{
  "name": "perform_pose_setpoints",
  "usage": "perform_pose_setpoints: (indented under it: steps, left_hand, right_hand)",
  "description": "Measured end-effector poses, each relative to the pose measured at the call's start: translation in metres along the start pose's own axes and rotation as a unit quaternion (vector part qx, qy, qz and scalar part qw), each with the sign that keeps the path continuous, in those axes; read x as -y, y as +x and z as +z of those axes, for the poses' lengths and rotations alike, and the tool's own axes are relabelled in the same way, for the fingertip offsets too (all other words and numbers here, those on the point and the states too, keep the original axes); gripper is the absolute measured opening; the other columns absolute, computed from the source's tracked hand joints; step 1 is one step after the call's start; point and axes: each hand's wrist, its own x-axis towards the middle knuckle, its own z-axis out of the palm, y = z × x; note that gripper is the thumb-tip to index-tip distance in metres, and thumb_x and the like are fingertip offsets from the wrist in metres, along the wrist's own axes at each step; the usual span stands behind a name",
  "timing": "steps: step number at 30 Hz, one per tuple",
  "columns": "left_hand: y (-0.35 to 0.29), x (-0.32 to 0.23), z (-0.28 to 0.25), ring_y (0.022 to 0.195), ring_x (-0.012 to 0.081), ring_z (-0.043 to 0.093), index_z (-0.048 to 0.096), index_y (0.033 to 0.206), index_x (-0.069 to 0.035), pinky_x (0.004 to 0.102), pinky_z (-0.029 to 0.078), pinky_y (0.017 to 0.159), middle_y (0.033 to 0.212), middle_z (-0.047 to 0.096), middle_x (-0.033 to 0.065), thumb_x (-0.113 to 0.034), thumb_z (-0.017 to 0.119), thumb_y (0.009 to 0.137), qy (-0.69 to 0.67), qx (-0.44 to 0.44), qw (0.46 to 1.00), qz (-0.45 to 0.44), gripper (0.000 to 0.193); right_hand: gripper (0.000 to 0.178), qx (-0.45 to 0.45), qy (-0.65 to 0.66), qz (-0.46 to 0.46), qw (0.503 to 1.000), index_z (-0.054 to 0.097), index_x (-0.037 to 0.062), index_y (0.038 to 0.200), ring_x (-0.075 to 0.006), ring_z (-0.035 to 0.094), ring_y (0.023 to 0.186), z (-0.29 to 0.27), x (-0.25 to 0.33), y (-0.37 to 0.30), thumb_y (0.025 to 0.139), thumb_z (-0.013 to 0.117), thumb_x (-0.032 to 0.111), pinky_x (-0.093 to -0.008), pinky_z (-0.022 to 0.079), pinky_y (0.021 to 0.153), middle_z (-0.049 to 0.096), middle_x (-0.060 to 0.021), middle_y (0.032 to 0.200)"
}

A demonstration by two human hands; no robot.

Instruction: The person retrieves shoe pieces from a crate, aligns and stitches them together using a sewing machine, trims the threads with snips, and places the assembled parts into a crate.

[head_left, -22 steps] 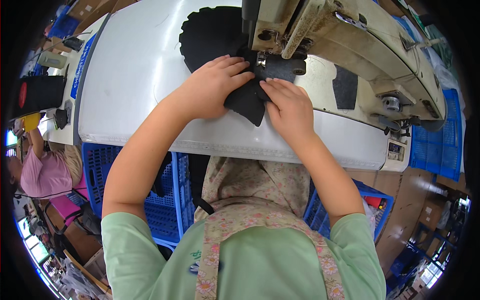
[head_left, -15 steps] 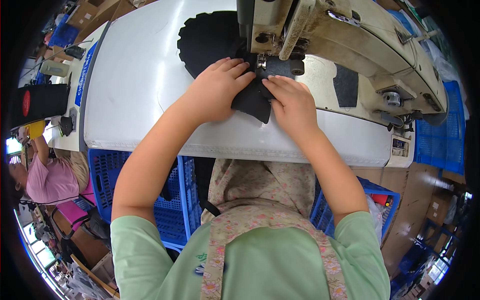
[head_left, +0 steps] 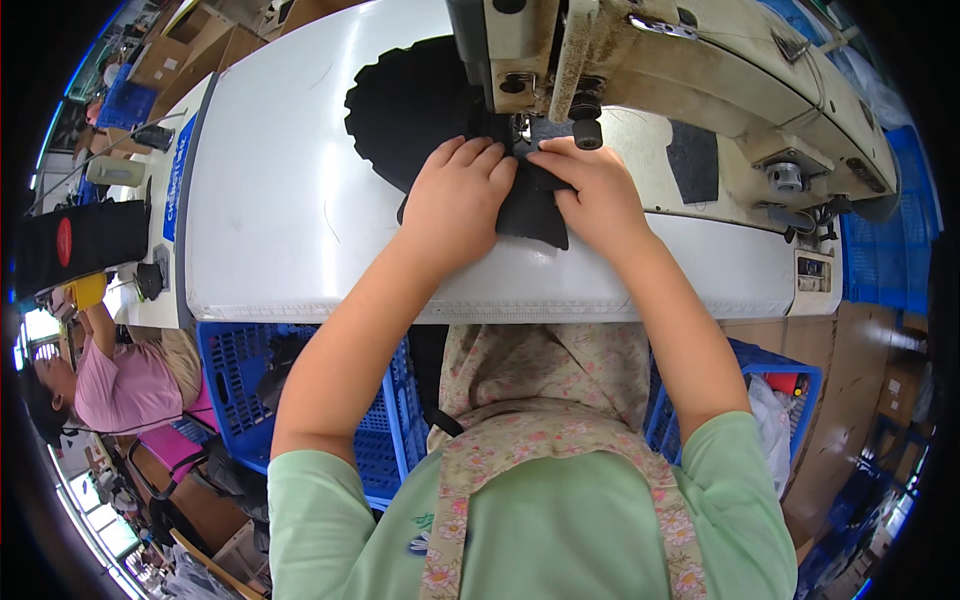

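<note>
A black fabric piece (head_left: 405, 110) with a notched, rounded edge lies under the head of a sewing machine (head_left: 690, 75), and its loose end spreads toward me. My left hand (head_left: 462, 200) lies flat over the fabric, fingers stretched toward the needle; it is open. On the other side, my right hand (head_left: 598, 190) is closed on a folded edge of the same piece, thumb beneath, fingertips close to the presser foot (head_left: 522, 128). Part of the fabric is hidden beneath my hands and the machine head.
A small dark fabric piece (head_left: 693, 162) rests on the machine bed at the right. Blue crates (head_left: 240, 395) stand under the white table (head_left: 270, 190). Off to the left, a person in a pink top (head_left: 140, 385) sits at another station with a black piece.
The fabric's loose end has shifted slightly right and its notched part a little left and down. My left hand has moved right and down with it. My right hand has shifted slightly right.
</note>
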Motion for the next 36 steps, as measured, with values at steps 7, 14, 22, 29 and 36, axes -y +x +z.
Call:
perform_pose_setpoints:
  steps: [7, 14, 22, 29, 36]
  left_hand:
    - [0.002, 0.018, -0.010, 0.123, 0.0270, 0.054, 0.065, 0.111, -0.004, 0.0436, 0.036, 0.109, 0.124, 0.063, 0.0117, -0.006, 0.067, 0.058, -0.072, 0.026, 0.996, 0.039, 0.053]
    - [0.011, 0.030, -0.020, 0.121, 0.0276, 0.055, 0.067, 0.108, -0.003, 0.0427, 0.038, 0.108, 0.122, 0.064, 0.0126, -0.007, 0.068, 0.058, -0.104, 0.083, 0.988, 0.076, 0.051]
    - [0.001, 0.010, -0.007, 0.121, 0.0252, 0.056, 0.066, 0.111, -0.003, 0.0416, 0.039, 0.108, 0.125, 0.063, 0.0108, -0.008, 0.064, 0.067, 0.031, 0.047, 0.993, 0.103, 0.044]
    - [-0.001, 0.000, -0.004, 0.118, 0.0264, 0.057, 0.065, 0.113, -0.004, 0.0419, 0.042, 0.105, 0.123, 0.063, 0.0111, -0.009, 0.061, 0.071, 0.056, 0.028, 0.996, 0.069, 0.042]
    - [0.004, -0.010, 0.001, 0.117, 0.0265, 0.058, 0.064, 0.111, -0.004, 0.0417, 0.045, 0.101, 0.119, 0.063, 0.0126, -0.011, 0.059, 0.075, 0.075, 0.015, 0.996, 0.042, 0.037]
  right_hand:
    - [0.040, -0.021, -0.007, -0.050, 0.998, 0.075, 0.0136, 0.100, -0.0303, 0.061, 0.098, -0.001, -0.009, 0.004, 0.067, 0.059, -0.004, -0.0400, 0.047, 0.089, 0.067, -0.0069, 0.109]
    - [0.041, -0.030, -0.009, -0.060, 0.998, 0.076, 0.0140, 0.098, -0.0294, 0.061, 0.099, 0.001, -0.007, 0.002, 0.065, 0.061, -0.005, -0.0404, 0.047, 0.089, 0.067, -0.0060, 0.108]
    - [0.029, -0.066, -0.033, -0.062, 0.995, 0.077, 0.0155, 0.093, -0.0243, 0.059, 0.099, 0.013, -0.008, -0.001, 0.070, 0.066, 0.002, -0.0393, 0.044, 0.087, 0.065, -0.0042, 0.096]
    - [0.033, -0.075, -0.115, -0.086, 0.987, 0.076, 0.0168, 0.098, -0.0209, 0.054, 0.107, 0.008, -0.002, -0.003, 0.068, 0.069, 0.006, -0.0395, 0.039, 0.095, 0.063, -0.0025, 0.100]
    - [0.033, -0.075, -0.111, -0.066, 0.989, 0.076, 0.0186, 0.098, -0.0217, 0.054, 0.107, 0.007, -0.008, 0.000, 0.068, 0.069, 0.006, -0.0388, 0.041, 0.093, 0.063, -0.0027, 0.102]
